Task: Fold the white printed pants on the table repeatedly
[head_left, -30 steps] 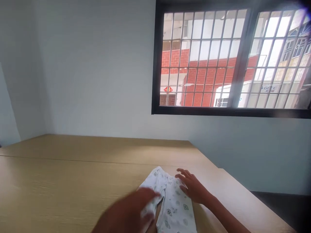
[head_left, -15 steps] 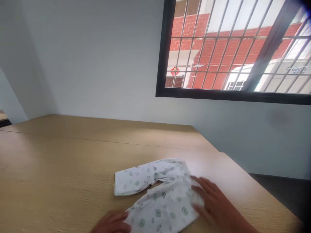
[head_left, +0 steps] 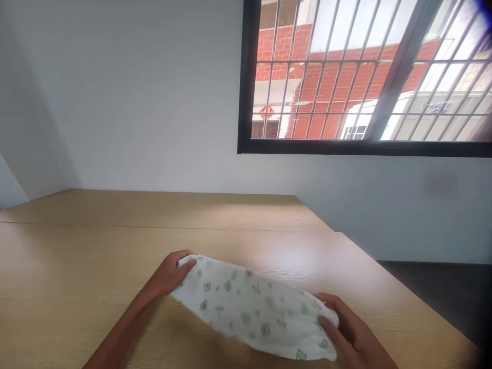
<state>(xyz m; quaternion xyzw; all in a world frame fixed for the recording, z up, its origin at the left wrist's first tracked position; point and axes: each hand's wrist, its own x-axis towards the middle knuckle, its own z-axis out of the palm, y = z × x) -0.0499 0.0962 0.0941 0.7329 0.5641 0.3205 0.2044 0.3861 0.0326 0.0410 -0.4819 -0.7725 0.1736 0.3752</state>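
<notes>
Clamping one printed cloth (head_left: 251,310) by two ends: one left hand (head_left: 173,272), one right hand (head_left: 357,337)

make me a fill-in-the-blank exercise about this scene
The left hand and right hand both grip the printed cloth, whose background colour is ____.
In the picture, the higher hand is the ____ one.
Through the barred window, the brick wall looks ____.

Missing words: white; left; red.
</notes>
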